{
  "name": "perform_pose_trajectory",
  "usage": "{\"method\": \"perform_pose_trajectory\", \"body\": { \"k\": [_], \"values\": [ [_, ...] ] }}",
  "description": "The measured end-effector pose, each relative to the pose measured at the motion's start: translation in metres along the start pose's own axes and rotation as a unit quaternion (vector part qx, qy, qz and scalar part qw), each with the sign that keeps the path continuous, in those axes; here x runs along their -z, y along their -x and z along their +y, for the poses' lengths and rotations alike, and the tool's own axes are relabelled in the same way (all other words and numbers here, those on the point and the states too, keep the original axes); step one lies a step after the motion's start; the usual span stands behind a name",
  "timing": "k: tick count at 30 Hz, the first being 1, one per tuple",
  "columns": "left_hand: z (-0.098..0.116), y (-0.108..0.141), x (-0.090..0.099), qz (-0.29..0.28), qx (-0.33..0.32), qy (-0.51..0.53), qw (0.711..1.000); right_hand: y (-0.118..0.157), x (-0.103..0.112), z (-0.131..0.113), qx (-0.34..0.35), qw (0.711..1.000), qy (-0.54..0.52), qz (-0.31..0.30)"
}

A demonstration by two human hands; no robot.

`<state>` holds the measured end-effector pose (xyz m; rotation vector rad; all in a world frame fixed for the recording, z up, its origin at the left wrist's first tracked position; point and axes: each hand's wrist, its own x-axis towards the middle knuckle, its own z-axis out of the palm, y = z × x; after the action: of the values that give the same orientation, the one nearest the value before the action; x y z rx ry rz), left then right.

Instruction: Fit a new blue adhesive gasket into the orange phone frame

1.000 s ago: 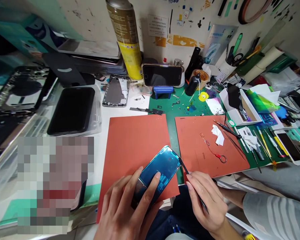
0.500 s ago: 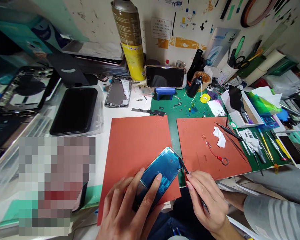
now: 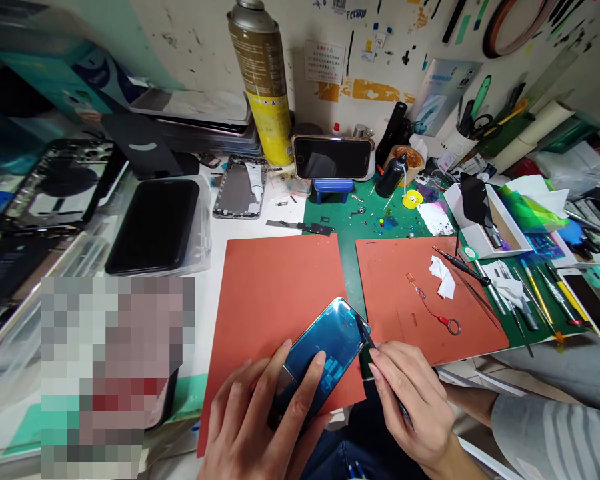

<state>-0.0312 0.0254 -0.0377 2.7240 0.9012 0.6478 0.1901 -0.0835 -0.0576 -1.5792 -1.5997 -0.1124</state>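
Observation:
A phone [image 3: 333, 343] with a glossy blue face lies at a slant over the front right part of the left red mat [image 3: 275, 287]. My left hand [image 3: 265, 413] grips its lower end, fingers spread across the blue face and thumb at the near edge. Pinched in my right hand [image 3: 415, 393] are black tweezers [image 3: 366, 333], whose tip touches the phone's upper right corner. Whether the two tips are apart cannot be made out.
A second red mat [image 3: 395, 300] carries a wire with a red ring and a white tissue [image 3: 443, 277]. Pens and tools lie right of it. Behind stand a propped phone [image 3: 333, 158] and a spray can [image 3: 265, 87]. A person's sleeve [image 3: 545, 427] is at right.
The tweezers' tip has shifted slightly over the phone's corner, and my right hand has tilted a little. The whole view has moved slightly; my left hand keeps its grip.

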Motion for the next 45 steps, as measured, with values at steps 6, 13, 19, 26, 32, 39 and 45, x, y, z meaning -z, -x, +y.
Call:
{"method": "perform_pose_trajectory", "body": {
  "k": [6, 13, 19, 26, 32, 39, 45],
  "values": [
    [0.001, 0.000, 0.000, -0.003, 0.005, -0.004, 1.000, -0.002, -0.002, 0.001, 0.000, 1.000, 0.000, 0.003],
    [0.002, -0.001, 0.000, -0.001, 0.002, -0.001, 1.000, -0.004, -0.005, 0.002, 0.004, 1.000, 0.003, -0.002],
    [0.001, 0.000, 0.000, 0.005, -0.003, -0.007, 1.000, -0.009, -0.006, 0.001, -0.003, 1.000, 0.004, 0.000],
    [0.002, 0.000, 0.000, 0.005, 0.001, 0.000, 1.000, -0.020, -0.006, -0.002, -0.013, 1.000, -0.018, 0.009],
    [0.002, 0.000, -0.001, 0.011, 0.005, 0.004, 1.000, -0.022, -0.007, -0.002, -0.007, 1.000, -0.013, -0.008],
    [0.002, 0.001, -0.002, 0.014, 0.004, -0.002, 1.000, -0.018, -0.010, -0.001, 0.007, 1.000, 0.001, -0.015],
    [0.002, 0.002, -0.003, 0.019, 0.009, -0.005, 1.000, -0.021, -0.013, 0.000, 0.007, 1.000, 0.013, -0.010]
  ]
}}
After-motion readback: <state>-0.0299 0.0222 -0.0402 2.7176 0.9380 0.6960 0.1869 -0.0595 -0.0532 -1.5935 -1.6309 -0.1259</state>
